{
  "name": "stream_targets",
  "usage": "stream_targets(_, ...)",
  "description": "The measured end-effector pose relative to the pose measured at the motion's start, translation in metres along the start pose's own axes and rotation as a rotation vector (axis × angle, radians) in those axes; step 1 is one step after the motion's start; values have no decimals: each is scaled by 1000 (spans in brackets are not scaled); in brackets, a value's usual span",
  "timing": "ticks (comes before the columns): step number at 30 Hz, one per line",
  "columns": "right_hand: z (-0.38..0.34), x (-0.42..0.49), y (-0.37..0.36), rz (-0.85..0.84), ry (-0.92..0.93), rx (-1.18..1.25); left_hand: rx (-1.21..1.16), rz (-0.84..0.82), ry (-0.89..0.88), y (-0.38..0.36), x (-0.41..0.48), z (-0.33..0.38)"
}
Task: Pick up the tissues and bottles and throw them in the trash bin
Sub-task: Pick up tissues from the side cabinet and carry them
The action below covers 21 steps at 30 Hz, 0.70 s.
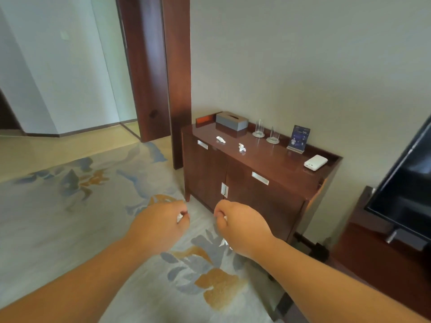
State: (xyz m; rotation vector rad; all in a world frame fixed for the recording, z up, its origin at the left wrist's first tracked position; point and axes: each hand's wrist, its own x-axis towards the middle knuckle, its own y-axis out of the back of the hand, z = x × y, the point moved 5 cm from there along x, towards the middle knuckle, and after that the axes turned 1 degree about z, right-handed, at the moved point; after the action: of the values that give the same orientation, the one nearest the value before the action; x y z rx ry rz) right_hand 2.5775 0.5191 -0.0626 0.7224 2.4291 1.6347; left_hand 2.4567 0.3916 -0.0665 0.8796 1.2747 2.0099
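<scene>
Left grip clutches one tissue, right grip another, both poking inward.

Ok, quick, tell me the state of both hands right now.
Left hand: fingers curled round a crumpled tissue.
Right hand: fingers curled round a second tissue.

Near, above the patterned carpet: left hand curled round a left tissue scrap, right hand round a right tissue scrap. Farther, on the wooden cabinet — left crumpled tissue, right crumpled tissue, behind them a grey tissue box; rightward two glasses, a white device.
</scene>
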Motion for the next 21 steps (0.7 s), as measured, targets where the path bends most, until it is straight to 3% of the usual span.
stream_targets(10, 122, 206, 34, 36, -29, 28, -48, -27, 22, -35, 238, -1)
stream_targets(21, 223, 391, 4, 36, -185, 2, -45, -79, -81, -105, 457, -40)
